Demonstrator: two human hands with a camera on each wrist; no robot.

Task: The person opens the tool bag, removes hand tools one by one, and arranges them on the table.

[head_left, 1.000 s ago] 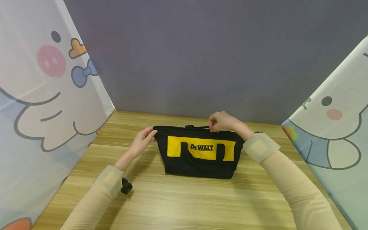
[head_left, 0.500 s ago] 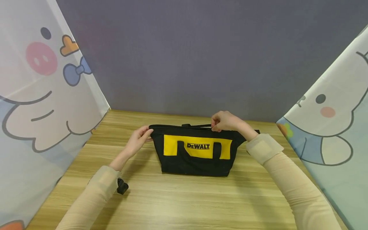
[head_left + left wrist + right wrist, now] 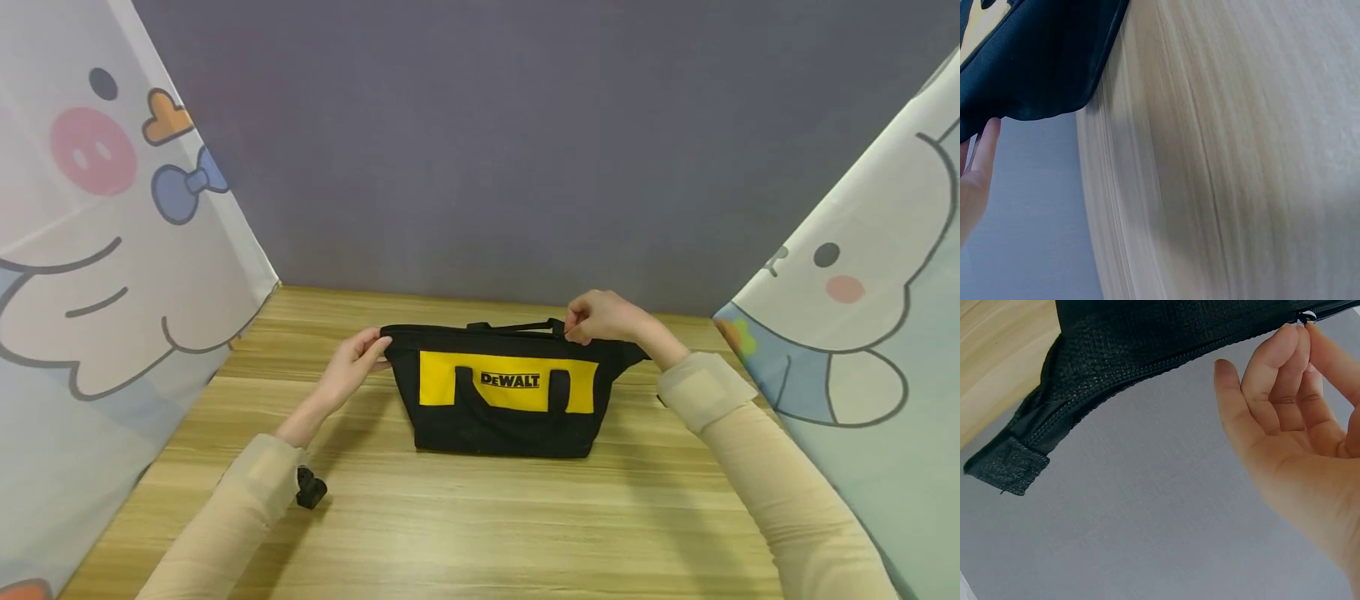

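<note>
A black and yellow DeWalt tool bag (image 3: 510,429) stands upright on the wooden table in the head view. My left hand (image 3: 351,364) pinches its upper left corner between thumb and fingers; in the left wrist view, fingers (image 3: 984,153) show at the bag's dark edge. Along the top, right of the middle, my right hand (image 3: 606,318) pinches a small metal zipper pull (image 3: 1307,315), seen clearly in the right wrist view. From there the zipper (image 3: 1166,361) runs to the fabric end tab (image 3: 1013,464). A front handle (image 3: 558,392) hangs down over the yellow panel.
The wooden table (image 3: 450,533) ends at a grey wall (image 3: 480,150) close behind the bag. Cartoon-printed panels (image 3: 150,275) flank both sides. A small black device (image 3: 310,488) sits by the left cuff.
My right hand has slid to the right along the bag's top with the zipper pull, uncovering more of the rear handle. My left hand keeps its hold on the left corner.
</note>
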